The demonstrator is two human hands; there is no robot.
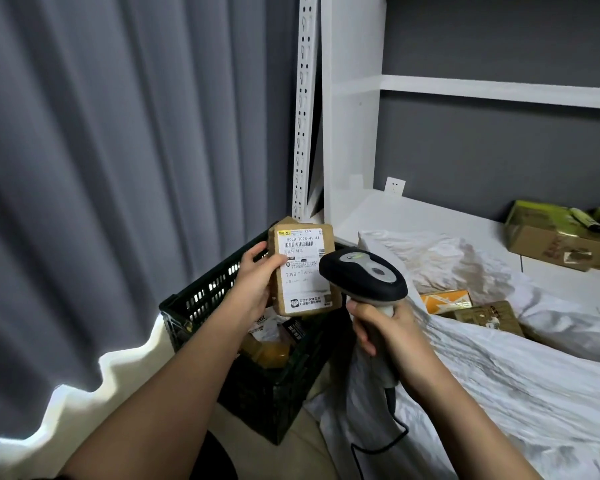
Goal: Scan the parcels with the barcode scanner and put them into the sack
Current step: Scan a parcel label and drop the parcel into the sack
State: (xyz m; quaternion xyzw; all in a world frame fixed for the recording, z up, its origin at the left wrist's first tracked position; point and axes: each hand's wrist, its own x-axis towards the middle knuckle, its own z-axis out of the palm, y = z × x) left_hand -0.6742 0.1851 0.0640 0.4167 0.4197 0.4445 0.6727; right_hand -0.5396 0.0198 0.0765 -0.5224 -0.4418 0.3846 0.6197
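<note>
One parcel (303,270), a brown box with a white label facing the camera, is held upright above a black crate (222,306). Left hand (253,289) grips its left edge, thumb curled onto the label, fingers behind. Just beside it on the right, the scanner (362,275) points its head at the label; the right hand (385,332) wraps its fingers round the handle, cord trailing down. More parcels (465,306) lie inside the white sack (499,358) spread on the shelf (413,209). Grey curtain (118,168) hangs at left.

Grey curtain (118,168); white shelving (354,98); perhaps a socket (395,186)
</note>
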